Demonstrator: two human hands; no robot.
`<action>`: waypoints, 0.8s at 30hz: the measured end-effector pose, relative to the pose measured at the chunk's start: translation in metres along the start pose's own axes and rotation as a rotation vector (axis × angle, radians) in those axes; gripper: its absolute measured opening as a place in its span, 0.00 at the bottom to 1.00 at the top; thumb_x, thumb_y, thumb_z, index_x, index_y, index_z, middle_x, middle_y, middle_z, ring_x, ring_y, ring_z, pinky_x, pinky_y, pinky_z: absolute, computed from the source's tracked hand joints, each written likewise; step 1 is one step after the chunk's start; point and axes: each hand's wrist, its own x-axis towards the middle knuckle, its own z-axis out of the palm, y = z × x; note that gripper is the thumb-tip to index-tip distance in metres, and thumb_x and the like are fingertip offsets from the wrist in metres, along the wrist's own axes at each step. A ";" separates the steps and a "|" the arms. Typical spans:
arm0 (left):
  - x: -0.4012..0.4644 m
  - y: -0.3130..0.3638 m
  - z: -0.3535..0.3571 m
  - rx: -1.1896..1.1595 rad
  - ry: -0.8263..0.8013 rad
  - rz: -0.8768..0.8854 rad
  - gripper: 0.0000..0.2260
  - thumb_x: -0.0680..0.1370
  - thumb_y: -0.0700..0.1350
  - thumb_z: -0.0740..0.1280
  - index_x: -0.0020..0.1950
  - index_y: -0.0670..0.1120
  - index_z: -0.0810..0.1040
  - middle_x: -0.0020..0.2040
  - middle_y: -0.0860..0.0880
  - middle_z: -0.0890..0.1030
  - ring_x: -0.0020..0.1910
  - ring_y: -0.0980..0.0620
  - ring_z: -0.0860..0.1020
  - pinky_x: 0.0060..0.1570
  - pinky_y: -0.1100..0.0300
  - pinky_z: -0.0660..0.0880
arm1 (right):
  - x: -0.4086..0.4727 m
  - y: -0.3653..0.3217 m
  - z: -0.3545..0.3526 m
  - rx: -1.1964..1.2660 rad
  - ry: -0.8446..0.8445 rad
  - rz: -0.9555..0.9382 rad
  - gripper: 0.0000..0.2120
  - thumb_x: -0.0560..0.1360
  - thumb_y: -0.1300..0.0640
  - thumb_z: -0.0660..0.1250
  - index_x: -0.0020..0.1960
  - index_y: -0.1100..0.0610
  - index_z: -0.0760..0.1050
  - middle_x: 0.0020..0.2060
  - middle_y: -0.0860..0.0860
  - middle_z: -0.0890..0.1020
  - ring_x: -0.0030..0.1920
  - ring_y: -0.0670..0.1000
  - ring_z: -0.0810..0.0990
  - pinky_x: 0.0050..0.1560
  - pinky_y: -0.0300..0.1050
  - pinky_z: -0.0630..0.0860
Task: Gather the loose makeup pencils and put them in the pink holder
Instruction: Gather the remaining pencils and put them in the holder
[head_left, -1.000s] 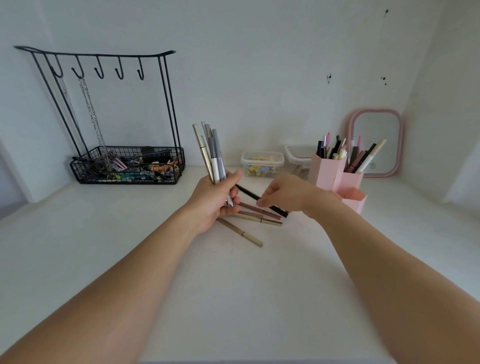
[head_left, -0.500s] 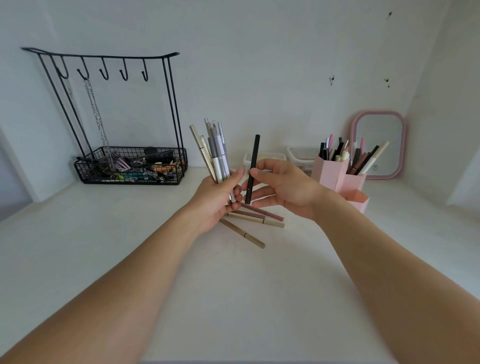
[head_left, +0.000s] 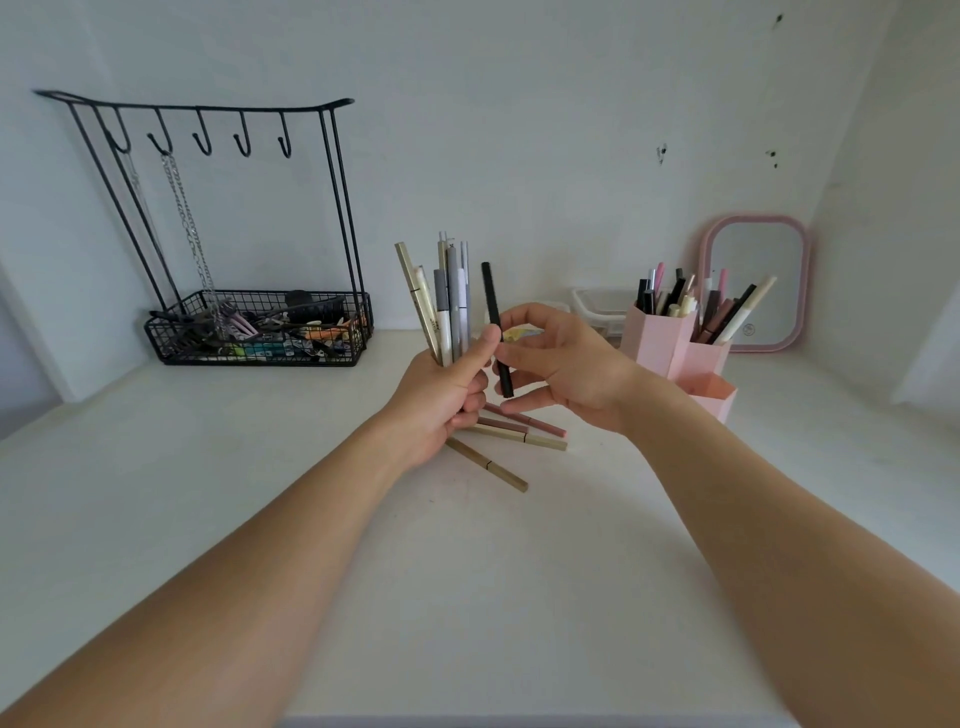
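Observation:
My left hand (head_left: 441, 397) grips an upright bundle of several makeup pencils (head_left: 447, 304), grey, white and gold. Close beside it, my right hand (head_left: 558, 364) pinches a black pencil (head_left: 496, 327) held nearly upright, its shaft touching my left thumb. Under the hands, three loose pencils lie on the white shelf: a gold pencil (head_left: 488, 465), a beige pencil (head_left: 524, 436) and a pink pencil (head_left: 535, 422). The pink holder (head_left: 660, 338), made of hexagonal tubes, stands to the right with several pencils in its back tubes; its low front tube (head_left: 709, 397) looks empty.
A black wire rack (head_left: 260, 332) with hooks, hanging chains and a basket of clips stands at the back left. A pink-framed mirror (head_left: 756, 283) leans in the back right corner. Small clear boxes (head_left: 597, 306) sit against the wall behind my right hand.
My right hand lifted the black pencil off the shelf, turned it upright and brought it against the bundle in my left hand. The three pencils on the shelf stayed put.

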 end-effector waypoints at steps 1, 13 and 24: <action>0.000 0.000 0.000 -0.008 0.010 0.018 0.15 0.75 0.57 0.73 0.41 0.48 0.75 0.27 0.54 0.61 0.26 0.55 0.59 0.27 0.62 0.56 | -0.001 0.000 0.001 -0.009 -0.009 0.007 0.10 0.78 0.62 0.68 0.59 0.59 0.74 0.44 0.59 0.80 0.42 0.58 0.83 0.45 0.54 0.83; 0.006 -0.003 -0.002 -0.008 0.132 0.053 0.11 0.75 0.45 0.75 0.44 0.40 0.76 0.27 0.50 0.70 0.25 0.54 0.66 0.23 0.63 0.61 | 0.000 0.005 0.010 -0.050 -0.005 -0.028 0.21 0.67 0.72 0.76 0.57 0.64 0.74 0.45 0.62 0.81 0.43 0.58 0.85 0.46 0.51 0.83; 0.013 0.000 -0.011 -0.112 0.240 0.020 0.04 0.82 0.48 0.68 0.52 0.48 0.76 0.33 0.50 0.77 0.30 0.54 0.79 0.26 0.63 0.74 | 0.009 0.016 -0.017 -1.036 0.026 0.125 0.11 0.70 0.52 0.77 0.48 0.58 0.85 0.43 0.47 0.85 0.45 0.47 0.82 0.52 0.43 0.77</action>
